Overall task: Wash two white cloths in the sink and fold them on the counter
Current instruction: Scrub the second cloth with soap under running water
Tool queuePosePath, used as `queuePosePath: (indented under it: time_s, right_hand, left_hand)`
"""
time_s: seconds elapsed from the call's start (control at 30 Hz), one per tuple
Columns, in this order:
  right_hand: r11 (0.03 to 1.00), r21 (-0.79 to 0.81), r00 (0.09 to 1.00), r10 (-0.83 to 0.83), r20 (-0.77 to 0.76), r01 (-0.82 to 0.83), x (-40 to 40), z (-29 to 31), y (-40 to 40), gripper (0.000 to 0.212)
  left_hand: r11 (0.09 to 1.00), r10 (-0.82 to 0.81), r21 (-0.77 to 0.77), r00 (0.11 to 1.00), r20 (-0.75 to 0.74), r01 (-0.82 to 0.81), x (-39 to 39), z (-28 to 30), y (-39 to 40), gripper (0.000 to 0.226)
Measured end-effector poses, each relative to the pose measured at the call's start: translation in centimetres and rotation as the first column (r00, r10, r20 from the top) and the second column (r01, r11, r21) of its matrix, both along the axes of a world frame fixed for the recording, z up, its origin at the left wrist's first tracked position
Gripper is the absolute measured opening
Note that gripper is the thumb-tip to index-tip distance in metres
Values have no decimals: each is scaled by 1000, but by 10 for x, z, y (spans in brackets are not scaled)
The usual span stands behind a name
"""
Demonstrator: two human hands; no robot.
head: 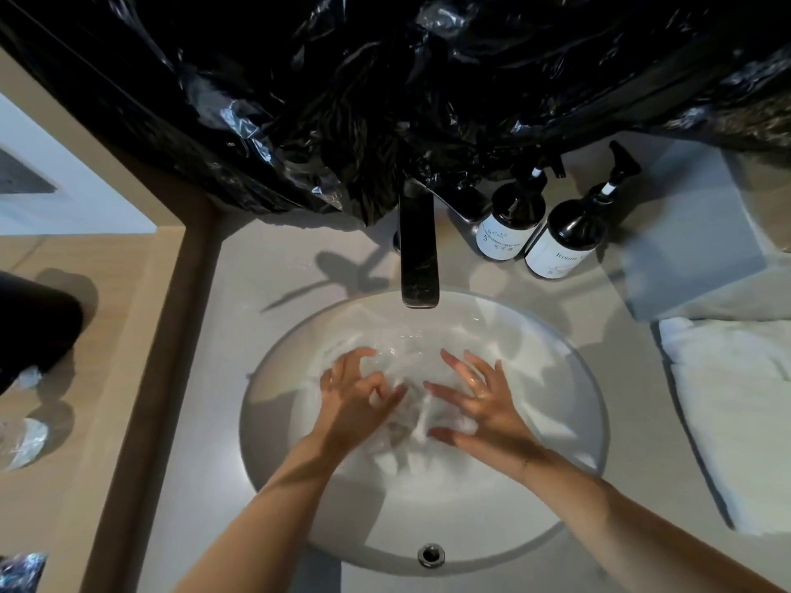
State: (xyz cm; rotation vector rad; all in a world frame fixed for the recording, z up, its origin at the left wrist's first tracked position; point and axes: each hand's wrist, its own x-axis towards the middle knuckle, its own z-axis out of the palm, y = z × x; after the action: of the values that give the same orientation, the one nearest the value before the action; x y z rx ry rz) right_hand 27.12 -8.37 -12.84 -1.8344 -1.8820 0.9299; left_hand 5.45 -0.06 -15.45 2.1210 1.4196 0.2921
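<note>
A round white sink (274, 438) is set in the grey counter, with water in the bowl. A white cloth (411, 425) lies crumpled and wet in the middle of the bowl, blurred by the water. My left hand (355, 400) hovers over its left side with fingers curled and apart. My right hand (479, 400) is over its right side, fingers spread. Neither hand grips the cloth. A second white cloth (736, 421) lies on the counter to the right of the sink.
A dark tap (418, 250) reaches over the back of the bowl. Two black pump bottles (509, 224) (565, 237) and a grey box (689, 233) stand at the back right. Black plastic sheeting (385, 87) hangs above. A wooden ledge (141, 378) borders the left.
</note>
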Motion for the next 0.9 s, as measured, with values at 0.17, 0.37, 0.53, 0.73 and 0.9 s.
queuePosePath:
  time_s: [0.17,0.37,0.53,0.73,0.9]
  right_hand:
    - [981,-92,982,-164,93,173,-25,-39,8,66]
    - [941,16,904,-330,273,339,-59,-76,1,48]
    - [742,-286,737,-659,-150,606,-65,-72,38,28]
    - [779,-445,833,-540,-118,442,-35,-62,59,30]
    - [795,-320,764,-595,-248,516,-1,-5,57,22]
  left_hand:
    - [899,162,-428,977,135,-90,30,-9,-12,18]
    - [876,371,-340,928,25,-341,50,-30,-33,77]
    - [624,564,-589,818,-115,-514,68,-38,-16,70]
    - [412,735,-746,675,-67,-523,71,-26,-6,45]
    - [417,741,-874,650,169,-248,75,7,-12,65]
